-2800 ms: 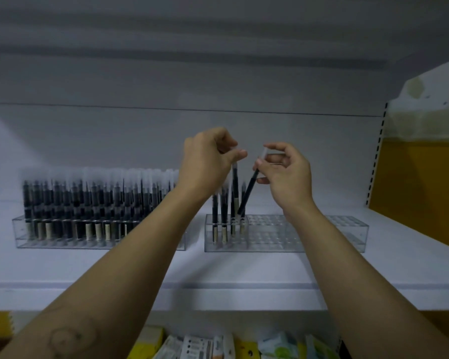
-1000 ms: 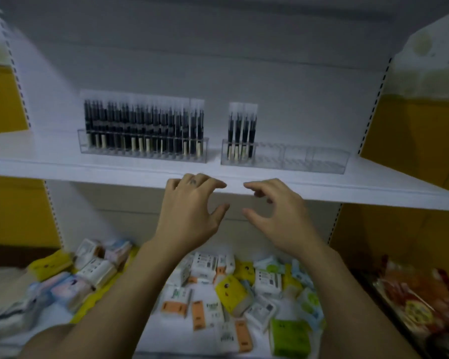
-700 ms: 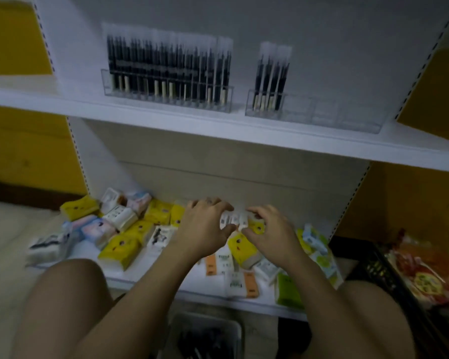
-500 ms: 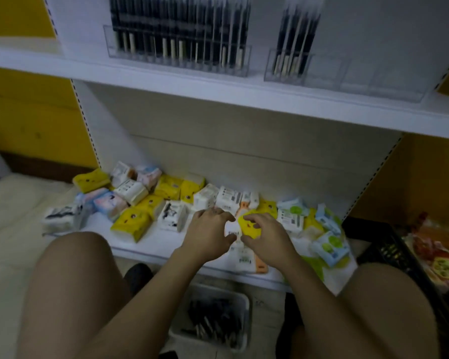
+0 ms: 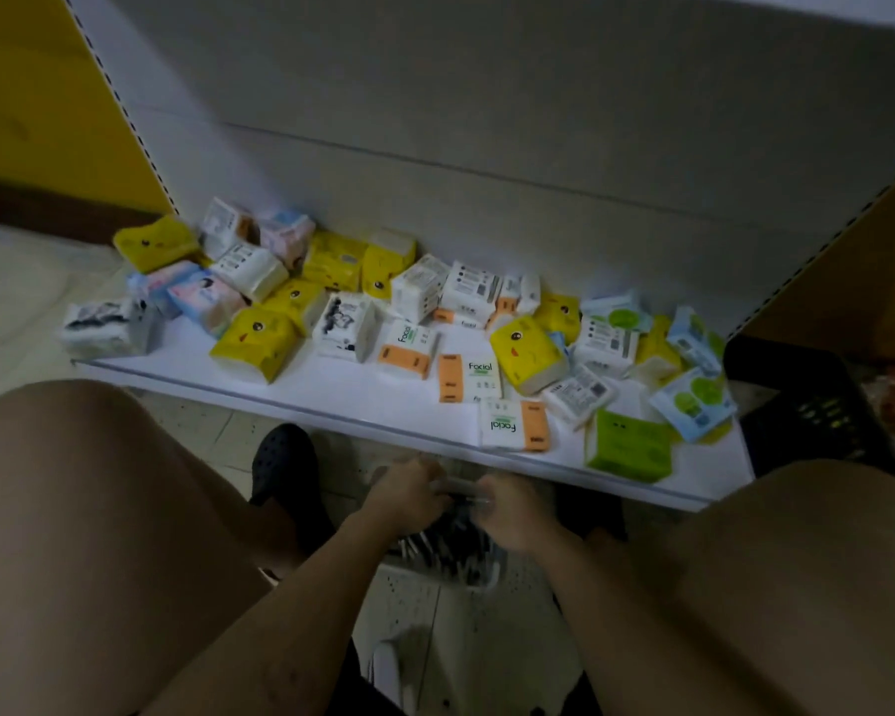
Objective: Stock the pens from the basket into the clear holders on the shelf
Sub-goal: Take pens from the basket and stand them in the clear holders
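Half a second earlier both hands worked among the tissue packs on the lower shelf. At this moment they had dropped below the shelf's front edge. The left hand and right hand hung close together over the basket, which stood on the floor between the person's knees. Dark pens lay in a heap inside the basket, directly beneath the hands.

Both hands were turned knuckles-up, fingers pointing down toward the pens. A pale streak ran between the two hands, but motion blur prevented identification. Whether the fingers were clenched, released or grasping pens could not be told for either hand.

The view itself had tilted further down since the earlier frame, and the basket sat nearer the centre of the picture than before. The tissue packs lay scattered as before. A black shoe rested on the floor left of the basket. A black crate stood at the shelf's right end.
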Demonstrator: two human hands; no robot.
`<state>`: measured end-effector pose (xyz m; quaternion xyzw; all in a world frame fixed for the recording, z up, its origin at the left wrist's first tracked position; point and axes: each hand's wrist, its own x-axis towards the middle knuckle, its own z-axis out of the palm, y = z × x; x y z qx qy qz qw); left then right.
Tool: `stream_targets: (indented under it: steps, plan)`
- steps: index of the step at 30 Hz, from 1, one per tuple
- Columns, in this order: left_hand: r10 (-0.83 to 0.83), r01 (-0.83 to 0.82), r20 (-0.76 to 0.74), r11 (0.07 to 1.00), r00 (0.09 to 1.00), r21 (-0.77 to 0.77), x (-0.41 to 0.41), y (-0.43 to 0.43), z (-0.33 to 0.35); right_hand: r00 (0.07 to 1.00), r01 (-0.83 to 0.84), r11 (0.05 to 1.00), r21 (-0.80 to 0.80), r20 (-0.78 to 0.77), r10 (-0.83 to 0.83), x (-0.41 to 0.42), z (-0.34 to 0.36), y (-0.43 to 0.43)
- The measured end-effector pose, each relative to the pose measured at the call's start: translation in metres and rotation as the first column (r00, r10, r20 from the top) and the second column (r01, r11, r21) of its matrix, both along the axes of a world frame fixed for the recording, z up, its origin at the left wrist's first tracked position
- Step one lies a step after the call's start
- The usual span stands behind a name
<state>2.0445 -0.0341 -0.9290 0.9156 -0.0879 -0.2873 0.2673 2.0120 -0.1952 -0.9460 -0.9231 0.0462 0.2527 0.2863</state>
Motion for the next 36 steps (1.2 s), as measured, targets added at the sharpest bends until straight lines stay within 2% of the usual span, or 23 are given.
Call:
stream_targets:
  steps: [3,8,10,16,19,23,28,33,36]
  plan:
    - [-0.003,0.004,-0.057,1.000,0.998,0.013,0.003,-0.004,-0.017,0.997,0.001,1.000,-0.007,-0.074,-0.001,-0.002,-0.019,-0.001]
    - [-0.049,0.078,-0.243,0.991,0.969,0.112,0.000,-0.006,-0.065,0.978,-0.064,0.997,-0.041,-0.203,0.054,0.003,-0.051,-0.008]
    - [-0.001,0.038,-0.282,0.991,0.960,0.127,-0.004,-0.007,-0.084,0.969,-0.059,0.998,-0.037,-0.241,0.048,0.003,-0.067,-0.014]
    - [-0.006,0.044,-0.403,0.995,0.915,0.085,-0.014,-0.033,-0.139,0.928,-0.032,0.999,0.000,-0.372,0.030,0.006,-0.088,-0.037]
    - [-0.052,0.090,-0.364,0.992,0.930,0.090,-0.017,-0.036,-0.154,0.941,0.008,0.999,0.039,-0.339,0.005,0.007,-0.080,-0.041]
    - [-0.112,0.185,-0.405,0.972,0.907,0.146,-0.011,-0.031,-0.173,0.906,0.114,0.992,0.060,-0.415,-0.079,0.005,-0.088,-0.030]
    - [-0.225,0.379,-0.472,0.888,0.853,0.261,-0.004,-0.034,-0.171,0.871,0.043,0.999,-0.018,-0.488,-0.046,0.002,-0.120,-0.019]
    - [-0.279,0.393,-0.341,0.857,0.898,0.335,-0.019,-0.032,-0.181,0.874,0.044,0.999,-0.011,-0.484,-0.044,0.012,-0.127,-0.005]
    - [-0.246,0.371,-0.364,0.869,0.899,0.328,-0.021,-0.032,-0.180,0.863,0.030,0.999,-0.016,-0.504,-0.034,0.016,-0.130,0.003]
